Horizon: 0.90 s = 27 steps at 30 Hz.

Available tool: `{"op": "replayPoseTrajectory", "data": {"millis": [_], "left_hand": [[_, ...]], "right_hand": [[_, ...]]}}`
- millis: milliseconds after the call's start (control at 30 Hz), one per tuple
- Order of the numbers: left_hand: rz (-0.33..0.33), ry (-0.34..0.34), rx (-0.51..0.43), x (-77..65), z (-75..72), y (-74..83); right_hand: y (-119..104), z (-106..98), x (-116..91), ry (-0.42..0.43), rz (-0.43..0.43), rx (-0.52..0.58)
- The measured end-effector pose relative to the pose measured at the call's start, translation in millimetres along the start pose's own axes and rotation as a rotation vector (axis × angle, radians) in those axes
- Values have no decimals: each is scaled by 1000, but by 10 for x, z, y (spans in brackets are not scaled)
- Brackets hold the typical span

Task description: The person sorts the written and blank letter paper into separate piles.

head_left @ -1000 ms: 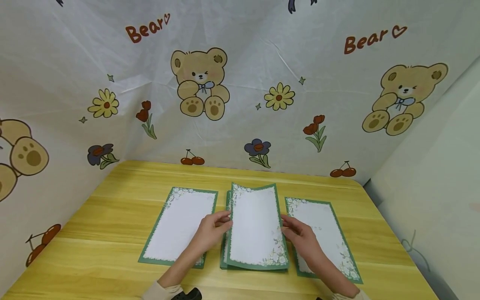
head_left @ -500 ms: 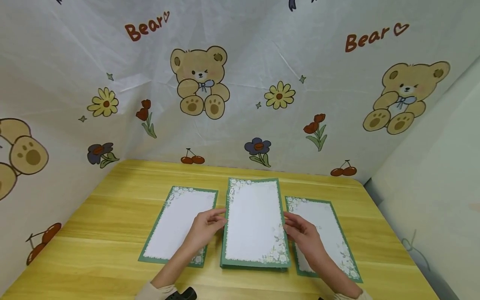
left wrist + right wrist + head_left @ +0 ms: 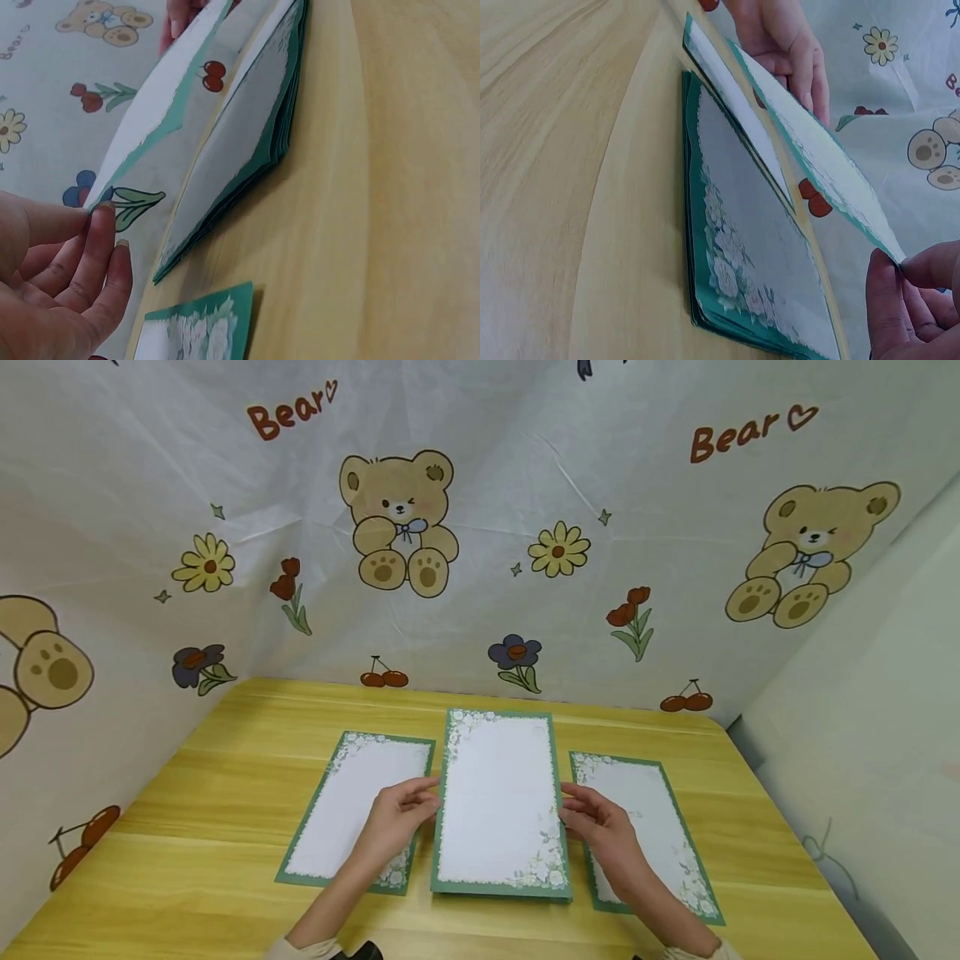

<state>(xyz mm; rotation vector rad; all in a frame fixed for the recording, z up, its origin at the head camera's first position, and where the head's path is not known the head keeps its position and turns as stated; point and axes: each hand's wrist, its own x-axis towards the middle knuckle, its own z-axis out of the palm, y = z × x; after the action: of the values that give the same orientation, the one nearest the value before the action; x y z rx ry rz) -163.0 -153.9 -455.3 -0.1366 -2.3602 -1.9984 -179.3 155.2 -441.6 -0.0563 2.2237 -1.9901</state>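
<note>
Both hands hold one sheet of white paper (image 3: 495,802) with a green, flower-decorated border, raised above a stack of like sheets (image 3: 754,225). My left hand (image 3: 399,818) pinches its left edge between thumb and fingers; the left wrist view shows this left hand (image 3: 64,277) close up. Opposite, my right hand (image 3: 603,831) pinches the right edge, as the right wrist view of the right hand (image 3: 919,300) confirms. From the head view the held sheet covers nearly all of the stack. In both wrist views a gap shows between sheet and stack.
A matching sheet (image 3: 348,810) lies flat on the left, partly behind the left arm. Another sheet (image 3: 660,843) lies on the right, partly behind the right hand. The yellow wood-grain table (image 3: 187,827) meets a white bear-print cloth (image 3: 480,610) at its back edge.
The held sheet has risen off the stack, flattened out and shifted slightly left. My left hand has moved left with it; the right hand keeps nearly the same place.
</note>
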Motion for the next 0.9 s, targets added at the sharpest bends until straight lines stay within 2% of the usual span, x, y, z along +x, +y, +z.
{"op": "replayPoseTrajectory", "data": {"millis": [333,600,767,900], "left_hand": [[-34,41,-28,-95,-158,-11],[-98,136,36,-146,-382,-65],[-90,172,66,-166,-506,-63],[-113,196,85,-176,-601,-63]], "right_hand": [[-15,192,-26,-40,0,15],[-20,433,52,-114,-47,8],[-15,572,112,-134,-74,24],[-5,676,155,-154,-84,32]]}}
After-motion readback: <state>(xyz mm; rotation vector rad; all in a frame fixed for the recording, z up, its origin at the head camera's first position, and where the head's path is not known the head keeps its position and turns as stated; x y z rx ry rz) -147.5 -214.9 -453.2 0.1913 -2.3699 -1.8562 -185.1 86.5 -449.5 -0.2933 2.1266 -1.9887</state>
